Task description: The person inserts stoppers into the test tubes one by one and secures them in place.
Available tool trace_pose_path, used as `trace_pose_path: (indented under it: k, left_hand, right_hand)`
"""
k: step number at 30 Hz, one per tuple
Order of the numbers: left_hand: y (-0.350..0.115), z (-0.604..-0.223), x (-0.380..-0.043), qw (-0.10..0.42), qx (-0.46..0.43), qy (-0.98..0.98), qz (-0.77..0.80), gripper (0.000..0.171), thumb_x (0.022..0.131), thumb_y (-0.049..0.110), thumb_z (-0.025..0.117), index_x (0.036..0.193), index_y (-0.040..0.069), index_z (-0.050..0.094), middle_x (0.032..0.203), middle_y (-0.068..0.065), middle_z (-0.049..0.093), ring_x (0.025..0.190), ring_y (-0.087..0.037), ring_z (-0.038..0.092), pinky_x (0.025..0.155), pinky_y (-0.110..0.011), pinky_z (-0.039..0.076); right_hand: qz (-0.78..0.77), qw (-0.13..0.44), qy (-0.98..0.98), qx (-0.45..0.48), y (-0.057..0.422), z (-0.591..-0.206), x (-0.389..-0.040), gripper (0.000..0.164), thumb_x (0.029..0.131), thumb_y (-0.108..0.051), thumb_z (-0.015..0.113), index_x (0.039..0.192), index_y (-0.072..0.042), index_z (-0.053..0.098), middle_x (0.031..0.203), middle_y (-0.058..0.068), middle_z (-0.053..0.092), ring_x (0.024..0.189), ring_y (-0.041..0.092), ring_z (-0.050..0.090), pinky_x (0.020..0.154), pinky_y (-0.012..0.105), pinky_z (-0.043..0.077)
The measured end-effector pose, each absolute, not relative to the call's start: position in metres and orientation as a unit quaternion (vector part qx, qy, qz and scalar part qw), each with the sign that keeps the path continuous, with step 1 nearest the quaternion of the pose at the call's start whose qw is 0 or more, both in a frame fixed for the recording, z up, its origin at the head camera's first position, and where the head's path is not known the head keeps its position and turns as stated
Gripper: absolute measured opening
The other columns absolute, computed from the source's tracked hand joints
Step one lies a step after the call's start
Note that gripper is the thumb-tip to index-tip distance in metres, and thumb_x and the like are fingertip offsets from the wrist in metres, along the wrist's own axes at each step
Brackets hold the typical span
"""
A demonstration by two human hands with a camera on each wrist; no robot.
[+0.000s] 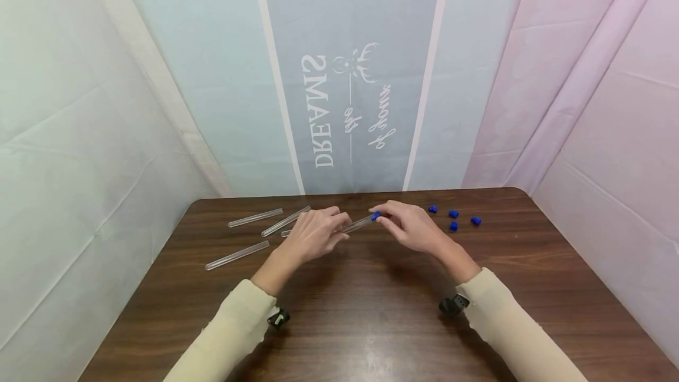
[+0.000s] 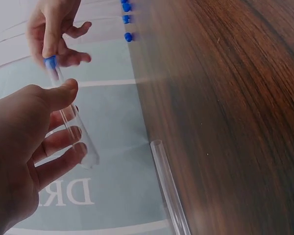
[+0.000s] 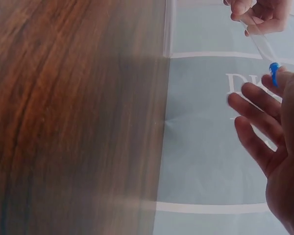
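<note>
My left hand [image 1: 316,232] grips a clear test tube [image 2: 74,117] between thumb and fingers, its rounded end pointing back past the fingertips. At the other end of that tube sits a blue cap [image 1: 375,216], which my right hand [image 1: 409,226] pinches between thumb and finger. In the right wrist view the remaining fingers of the right hand [image 3: 272,122] spread away from the blue cap [image 3: 274,73]. Both hands hold the tube slanted above the table, the capped end to the right.
Several clear test tubes lie on the left of the brown wooden table [image 1: 339,323], among them one tube [image 1: 237,255] nearer the front and another [image 1: 256,217] farther back. Several loose blue caps [image 1: 453,214] lie at the back right. A printed curtain [image 1: 350,16] hangs behind the table.
</note>
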State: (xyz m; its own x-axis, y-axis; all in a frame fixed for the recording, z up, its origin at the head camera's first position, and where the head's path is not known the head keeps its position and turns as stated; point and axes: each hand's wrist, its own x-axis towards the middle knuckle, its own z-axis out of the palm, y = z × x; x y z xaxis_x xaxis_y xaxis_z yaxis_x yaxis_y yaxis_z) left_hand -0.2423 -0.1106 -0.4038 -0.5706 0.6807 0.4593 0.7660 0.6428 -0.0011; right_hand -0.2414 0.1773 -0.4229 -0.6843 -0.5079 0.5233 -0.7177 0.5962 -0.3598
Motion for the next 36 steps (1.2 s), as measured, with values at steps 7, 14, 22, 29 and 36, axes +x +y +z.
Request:
trace_pose_path:
  k: [7, 14, 22, 29, 36]
  left_hand:
    - [-0.113, -0.406, -0.242, 0.212, -0.401, -0.884, -0.110, 0.019, 0.096, 0.032, 0.090, 0.111, 0.023, 0.082, 0.094, 0.006, 0.076, 0.075, -0.011, 0.074, 0.062, -0.028, 0.051]
    - [-0.115, -0.406, -0.242, 0.210, -0.392, -0.890, -0.105, 0.019, 0.095, 0.031, 0.092, 0.112, 0.024, 0.085, 0.094, 0.009, 0.079, 0.078, -0.011, 0.075, 0.068, -0.030, 0.054]
    - [-0.119, -0.405, -0.241, 0.206, -0.385, -0.895, -0.095, 0.022, 0.098, 0.024, 0.088, 0.119, 0.028, 0.086, 0.097, 0.009, 0.082, 0.084, -0.016, 0.076, 0.067, -0.032, 0.056]
    - [-0.120, -0.405, -0.243, 0.208, -0.392, -0.891, -0.097, 0.021, 0.097, 0.023, 0.087, 0.117, 0.027, 0.087, 0.096, 0.009, 0.081, 0.082, -0.016, 0.076, 0.060, -0.029, 0.052]
    - [-0.127, -0.407, -0.243, 0.205, -0.381, -0.897, -0.088, 0.018, 0.097, 0.022, 0.087, 0.114, 0.028, 0.087, 0.096, 0.010, 0.081, 0.079, -0.013, 0.072, 0.055, -0.025, 0.045]
  right_hand:
    - [0.320, 0.199, -0.855, 0.356, 0.175, -0.423, -0.240, 0.018, 0.104, -0.002, 0.077, 0.121, -0.006, 0.082, 0.100, 0.005, 0.082, 0.072, 0.002, 0.061, 0.063, 0.024, 0.053]
    - [0.304, 0.192, -0.866, 0.346, 0.175, -0.422, -0.239, 0.016, 0.104, -0.005, 0.078, 0.119, -0.006, 0.083, 0.099, 0.005, 0.084, 0.073, 0.000, 0.063, 0.064, 0.023, 0.055]
    - [0.302, 0.188, -0.871, 0.339, 0.178, -0.422, -0.239, 0.017, 0.105, -0.006, 0.077, 0.121, -0.006, 0.084, 0.104, 0.006, 0.085, 0.075, 0.002, 0.066, 0.064, 0.024, 0.054]
    - [0.315, 0.179, -0.863, 0.352, 0.181, -0.423, -0.239, 0.023, 0.104, -0.005, 0.078, 0.127, -0.004, 0.082, 0.108, 0.008, 0.085, 0.081, 0.011, 0.075, 0.066, 0.024, 0.058]
    - [0.311, 0.188, -0.864, 0.348, 0.194, -0.423, -0.242, 0.029, 0.103, -0.006, 0.080, 0.132, -0.006, 0.080, 0.120, 0.012, 0.085, 0.100, 0.025, 0.083, 0.079, 0.043, 0.068]
